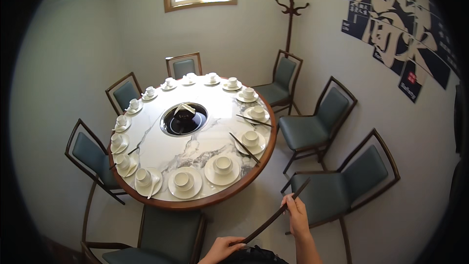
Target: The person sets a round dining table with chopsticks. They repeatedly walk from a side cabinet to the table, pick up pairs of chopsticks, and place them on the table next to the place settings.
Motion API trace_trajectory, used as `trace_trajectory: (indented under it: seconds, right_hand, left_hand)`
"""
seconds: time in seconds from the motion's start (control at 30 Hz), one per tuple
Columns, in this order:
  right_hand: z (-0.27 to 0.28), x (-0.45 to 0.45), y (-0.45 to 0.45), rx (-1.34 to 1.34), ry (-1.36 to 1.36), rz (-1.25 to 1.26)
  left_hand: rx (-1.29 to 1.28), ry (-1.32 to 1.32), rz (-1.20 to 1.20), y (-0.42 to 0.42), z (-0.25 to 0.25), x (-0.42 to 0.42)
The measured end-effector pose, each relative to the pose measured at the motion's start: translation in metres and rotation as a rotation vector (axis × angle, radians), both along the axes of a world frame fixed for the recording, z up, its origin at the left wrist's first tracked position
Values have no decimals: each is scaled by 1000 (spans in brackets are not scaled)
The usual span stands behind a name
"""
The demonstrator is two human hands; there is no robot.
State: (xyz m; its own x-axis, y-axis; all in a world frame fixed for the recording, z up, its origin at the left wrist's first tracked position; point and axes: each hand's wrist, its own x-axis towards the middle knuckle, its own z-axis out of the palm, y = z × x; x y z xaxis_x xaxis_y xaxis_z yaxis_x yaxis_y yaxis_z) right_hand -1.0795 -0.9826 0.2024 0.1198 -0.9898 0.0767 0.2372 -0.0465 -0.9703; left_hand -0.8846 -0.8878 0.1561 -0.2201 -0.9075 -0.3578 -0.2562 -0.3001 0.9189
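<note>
Dark chopsticks (264, 225) slant up to the right in front of me, held close together; their number is hard to tell. My left hand (224, 247) pinches the lower end, and my right hand (296, 213) grips them nearer the upper tip. Beyond my hands stands a round marble-topped table (205, 124) with a wooden rim. White cups on plates ring its edge; the nearest are a plate (209, 176) with a cup (223, 164) and another plate (175, 190) with a cup (181, 179). Dark chopsticks (244, 149) rest across a setting at the right.
A round black hotpot cooker (179, 128) is set into the table. Green-padded chairs (326, 194) stand around it, one (168, 231) close in front at the left. A coat stand (290, 25) occupies the far corner. Wall panels (395, 25) bear writing.
</note>
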Motion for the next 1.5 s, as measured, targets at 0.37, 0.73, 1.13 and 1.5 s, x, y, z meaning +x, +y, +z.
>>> trace_trajectory:
  seconds: [0.37,0.73,1.13,1.5]
  right_hand:
    - [-70,70,-100,-84,425,700]
    - [-223,157,-179,782,102,1095]
    - [-265,162,-189,1039,349,1001]
    - [-292,164,-210,1175,241,1196]
  left_hand:
    - [87,604,595,-99,-47,5]
    - [299,729,810,-164,-171,66]
    - [545,805,879,-175,-237,78]
    - [497,665,965,-188,-248,80]
